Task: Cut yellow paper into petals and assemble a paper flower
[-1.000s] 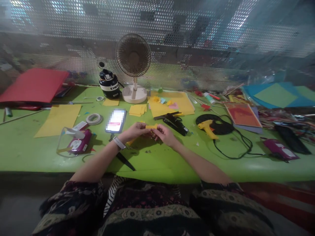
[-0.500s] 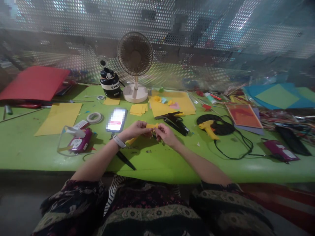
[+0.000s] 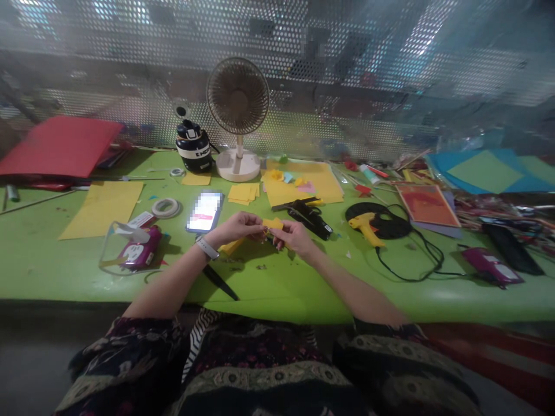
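Between my two hands, above the green table (image 3: 277, 289), is a small piece of yellow paper (image 3: 273, 223). My left hand (image 3: 243, 226) pinches its left side, fingers closed. From the right, my right hand (image 3: 291, 236) pinches the same piece with thumb and fingers. The lower part of the paper is hidden behind the fingers. Below my left hand another yellow paper strip (image 3: 232, 247) lies partly covered. Behind my right hand rest a black stapler (image 3: 314, 219) and dark scissors-like blades (image 3: 290, 204).
A phone (image 3: 204, 211), a tape roll (image 3: 165, 208) and a purple device (image 3: 141, 248) lie to the left. Yellow paper squares (image 3: 243, 193) sit before a fan (image 3: 238, 164). A yellow glue gun (image 3: 368, 229) with a looping cord lies right on a black disc (image 3: 392, 222).
The yellow paper has shifted slightly right and its visible face has turned a little in my fingers. Both hands keep their pinch, and the view has moved slightly.
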The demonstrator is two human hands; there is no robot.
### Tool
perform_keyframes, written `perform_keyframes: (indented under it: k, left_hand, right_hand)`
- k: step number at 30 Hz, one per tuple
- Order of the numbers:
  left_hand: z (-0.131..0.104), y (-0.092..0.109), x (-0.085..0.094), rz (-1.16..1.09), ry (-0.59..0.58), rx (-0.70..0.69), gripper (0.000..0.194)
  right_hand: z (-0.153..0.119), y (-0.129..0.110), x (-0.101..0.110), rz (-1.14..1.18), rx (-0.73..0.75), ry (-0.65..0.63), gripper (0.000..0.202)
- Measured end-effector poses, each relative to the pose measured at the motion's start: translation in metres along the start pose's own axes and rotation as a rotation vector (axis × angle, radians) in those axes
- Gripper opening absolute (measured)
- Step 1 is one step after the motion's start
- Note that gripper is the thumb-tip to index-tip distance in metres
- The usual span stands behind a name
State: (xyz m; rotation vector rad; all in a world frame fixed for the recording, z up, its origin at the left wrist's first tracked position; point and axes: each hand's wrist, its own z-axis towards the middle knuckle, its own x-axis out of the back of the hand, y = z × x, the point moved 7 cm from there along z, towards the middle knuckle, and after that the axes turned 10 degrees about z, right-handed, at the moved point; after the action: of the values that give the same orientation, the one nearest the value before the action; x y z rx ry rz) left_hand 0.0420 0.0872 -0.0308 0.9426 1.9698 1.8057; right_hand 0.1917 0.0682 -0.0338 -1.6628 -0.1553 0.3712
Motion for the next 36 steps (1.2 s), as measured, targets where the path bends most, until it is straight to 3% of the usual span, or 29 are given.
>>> perform_keyframes:
  k: [8, 15, 20, 23, 26, 28, 33, 36]
  left_hand:
    - [0.003, -0.011, 0.019, 0.028, -0.022, 0.011, 0.033]
    - [-0.003, -0.002, 0.011, 0.009, -0.145, 0.011, 0.030]
    - [-0.003, 0.007, 0.019, -0.076, 0.106, 0.007, 0.034]
    - [-0.004, 0.007, 0.015, -0.183, 0.223, 0.013, 0.038]
    - [-0.002, 0.007, 0.001, -0.222, 0.161, 0.001, 0.038]
    - [-0.001, 0.006, -0.001, -0.231, 0.166, -0.014, 0.037]
    - [0.000, -0.003, 0.010, -0.296, 0.242, 0.083, 0.038]
    - [0.000, -0.005, 0.009, -0.308, 0.205, 0.114, 0.037]
  right_hand:
    - [0.000, -0.005, 0.000, 0.023, -0.006, -0.015, 0.033]
    - [-0.004, 0.003, -0.007, 0.015, -0.111, -0.147, 0.035]
    - [-0.005, 0.002, -0.012, 0.004, -0.103, -0.177, 0.032]
    - [-0.005, 0.003, -0.013, 0.020, -0.090, -0.142, 0.033]
    - [-0.006, 0.002, -0.011, -0.044, -0.063, -0.126, 0.032]
    - [-0.007, -0.006, -0.008, -0.196, 0.042, -0.102, 0.034]
    - [-0.019, -0.049, 0.001, -0.908, 0.652, 0.197, 0.031]
    - [-0.020, -0.044, -0.009, -1.241, 0.706, 0.141, 0.055]
